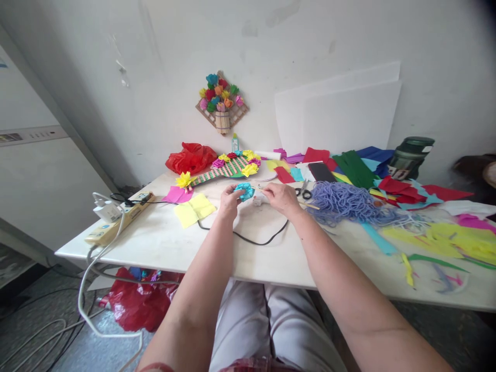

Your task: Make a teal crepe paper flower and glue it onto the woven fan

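My left hand (229, 200) is closed around a turquoise crepe-paper flower (245, 191), held just above the table. In my right hand (282, 199) is a thin wooden stick (310, 205); its near tip reaches the flower's right side, and its other end pokes out past my palm. Under my hands runs a black cable (256, 243), beside a small pale object (257, 202) that I cannot make out. Yellow paper squares (194, 210) lie left of my left hand. Black-handled scissors (304, 192) rest beyond my right hand.
Behind lies a green and striped board (220, 173) with paper flowers. Purple yarn (341, 201), a phone (321, 172), coloured paper (354, 168) and a dark bottle (411, 157) crowd the right. A power strip (120, 219) sits at the left edge; a flower basket (222, 121) hangs on the wall.
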Action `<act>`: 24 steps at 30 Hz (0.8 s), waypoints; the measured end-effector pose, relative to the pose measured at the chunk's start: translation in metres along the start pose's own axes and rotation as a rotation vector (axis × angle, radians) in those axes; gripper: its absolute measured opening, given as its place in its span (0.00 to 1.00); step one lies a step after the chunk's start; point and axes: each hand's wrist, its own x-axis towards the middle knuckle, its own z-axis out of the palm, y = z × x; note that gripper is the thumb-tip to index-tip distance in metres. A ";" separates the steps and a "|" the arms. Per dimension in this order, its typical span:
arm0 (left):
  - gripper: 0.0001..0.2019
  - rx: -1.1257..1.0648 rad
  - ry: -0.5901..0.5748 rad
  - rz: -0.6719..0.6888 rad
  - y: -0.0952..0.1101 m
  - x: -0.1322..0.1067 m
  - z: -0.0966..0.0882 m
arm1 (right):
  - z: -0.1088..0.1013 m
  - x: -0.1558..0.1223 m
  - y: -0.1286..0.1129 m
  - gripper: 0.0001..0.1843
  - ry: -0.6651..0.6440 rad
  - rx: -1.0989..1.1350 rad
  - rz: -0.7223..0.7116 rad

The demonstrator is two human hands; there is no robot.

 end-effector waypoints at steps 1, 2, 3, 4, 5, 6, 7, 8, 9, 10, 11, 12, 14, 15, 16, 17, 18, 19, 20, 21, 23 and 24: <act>0.16 -0.012 -0.001 -0.001 0.000 0.000 0.001 | 0.000 0.000 0.000 0.13 -0.001 0.004 0.011; 0.17 -0.025 -0.005 -0.002 0.000 -0.001 0.001 | 0.001 0.000 0.000 0.13 0.001 0.008 0.018; 0.17 -0.038 -0.008 -0.004 0.000 -0.001 0.001 | 0.001 0.000 0.000 0.13 0.003 0.015 0.023; 0.18 -0.051 -0.009 -0.005 0.000 -0.001 0.001 | 0.002 0.000 0.000 0.13 0.008 0.024 0.026; 0.19 -0.062 -0.009 -0.006 0.000 -0.001 0.001 | 0.003 0.000 0.001 0.12 0.016 0.036 0.029; 0.19 -0.070 -0.007 -0.006 0.000 -0.001 0.001 | 0.004 0.001 0.002 0.12 0.028 0.050 0.033; 0.20 -0.075 -0.003 -0.006 0.000 -0.001 0.001 | 0.005 0.001 0.003 0.12 0.042 0.068 0.036; 0.20 -0.081 0.001 -0.005 0.000 0.000 0.001 | 0.007 0.001 0.004 0.12 0.057 0.089 0.039; 0.21 -0.086 0.003 -0.004 -0.001 0.000 0.001 | 0.008 0.001 0.005 0.12 0.071 0.111 0.042; 0.21 -0.091 0.004 -0.004 -0.001 0.000 0.000 | 0.010 0.002 0.007 0.13 0.082 0.131 0.045; 0.21 -0.096 0.003 -0.006 -0.001 0.000 0.000 | 0.011 0.002 0.008 0.13 0.089 0.149 0.049; 0.22 -0.097 -0.001 -0.007 0.000 0.000 0.000 | 0.012 0.002 0.009 0.13 0.093 0.164 0.053; 0.22 -0.086 -0.014 -0.007 0.000 -0.001 0.000 | 0.013 0.002 0.010 0.13 0.098 0.189 0.063; 0.22 -0.073 -0.021 -0.008 0.001 -0.002 0.000 | 0.013 0.002 0.010 0.13 0.098 0.199 0.065; 0.23 -0.058 -0.026 -0.009 0.001 -0.002 0.000 | 0.013 0.002 0.009 0.13 0.098 0.207 0.066; 0.23 -0.042 -0.029 -0.011 0.002 -0.003 0.000 | 0.012 0.002 0.009 0.13 0.098 0.212 0.068; 0.23 -0.029 -0.030 -0.013 0.003 -0.004 0.000 | 0.012 0.002 0.008 0.13 0.098 0.215 0.070; 0.23 -0.019 -0.032 -0.014 0.003 -0.005 0.001 | 0.011 0.002 0.007 0.13 0.099 0.216 0.071; 0.23 -0.013 -0.035 -0.012 0.004 -0.005 0.001 | 0.010 0.002 0.006 0.13 0.102 0.218 0.073; 0.23 -0.010 -0.037 -0.009 0.004 -0.005 0.001 | 0.009 0.002 0.006 0.13 0.104 0.221 0.075; 0.23 0.000 -0.033 0.005 0.004 -0.006 0.002 | 0.009 0.002 0.006 0.13 0.109 0.227 0.076; 0.22 0.006 -0.026 0.015 0.004 -0.006 0.002 | 0.009 0.002 0.006 0.13 0.112 0.229 0.075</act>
